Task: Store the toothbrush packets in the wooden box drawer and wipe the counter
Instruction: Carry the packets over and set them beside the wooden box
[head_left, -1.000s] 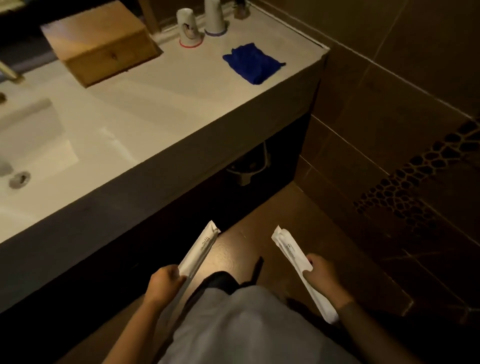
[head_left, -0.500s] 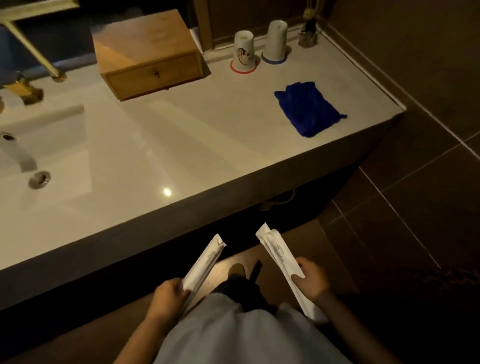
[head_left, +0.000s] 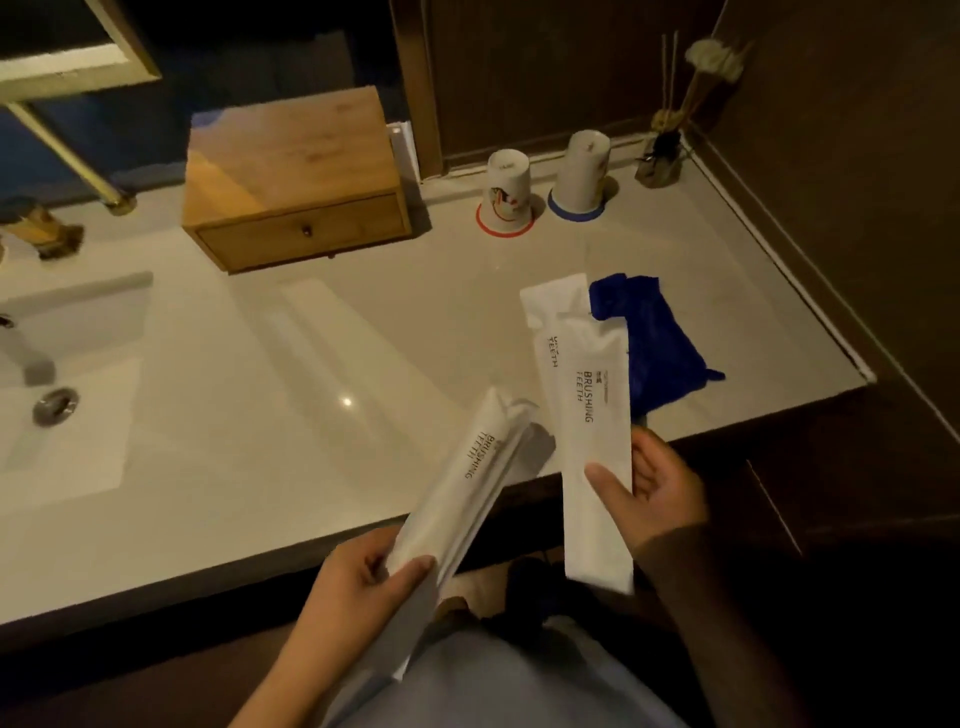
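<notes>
The person stands at the counter (head_left: 322, 332) with white toothbrush packets in both hands. The left hand (head_left: 358, 577) grips the lower end of its packets (head_left: 467, 467), thumb across the front, so they slant up and to the right over the counter's front edge; it looks like more than one packet there, though I cannot tell how many. The right hand (head_left: 649, 493) holds two overlapping packets (head_left: 587, 410) almost upright, thumb on the front and fingers behind, the print "BRUSHING TEETH" running along them. Their tops reach over the counter and cover the left edge of the blue cloth (head_left: 660, 348), which lies crumpled near the counter's right front corner.

The wooden box (head_left: 291, 161) sits at the back of the counter, well apart from both hands, its drawer (head_left: 306, 231) closed, with a small dark knob in the middle of the front. To its right two cups stand upside down, one (head_left: 506, 192) on a red-rimmed coaster, the other (head_left: 582, 171) on a blue-rimmed one. A small reed diffuser (head_left: 662, 156) stands in the back right corner. On the left lies the sink (head_left: 72, 395), its drain visible, with a brass tap (head_left: 41, 228) behind it. The light is dim.
</notes>
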